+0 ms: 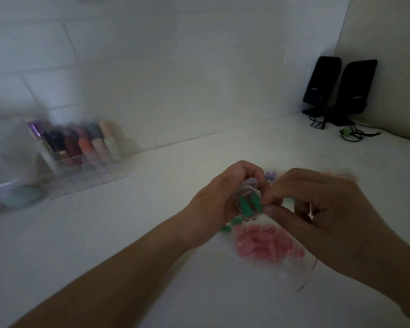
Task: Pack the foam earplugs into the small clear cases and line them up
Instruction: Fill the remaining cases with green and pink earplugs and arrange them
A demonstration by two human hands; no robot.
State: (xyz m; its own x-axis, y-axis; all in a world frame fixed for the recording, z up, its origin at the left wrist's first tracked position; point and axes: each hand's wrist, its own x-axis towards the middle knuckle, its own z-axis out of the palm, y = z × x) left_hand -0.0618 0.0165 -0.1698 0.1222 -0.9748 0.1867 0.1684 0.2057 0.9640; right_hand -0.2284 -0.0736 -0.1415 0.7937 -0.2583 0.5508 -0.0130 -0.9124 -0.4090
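While both hands point(258, 202) pinch one clear case point(247, 202), two green earplugs point(249, 205) sit inside.

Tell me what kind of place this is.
Probably a home desk or vanity against a tiled wall: a clear lipstick organiser at left, two black speakers with cables in the far corner.

Clear organizer point(85, 171) of lipsticks (blurred, perhaps glosses), two black speakers point(339, 87)

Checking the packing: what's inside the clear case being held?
Two green earplugs lie side by side in the case, held by the left hand. The right hand pinches its edge, covering that side.
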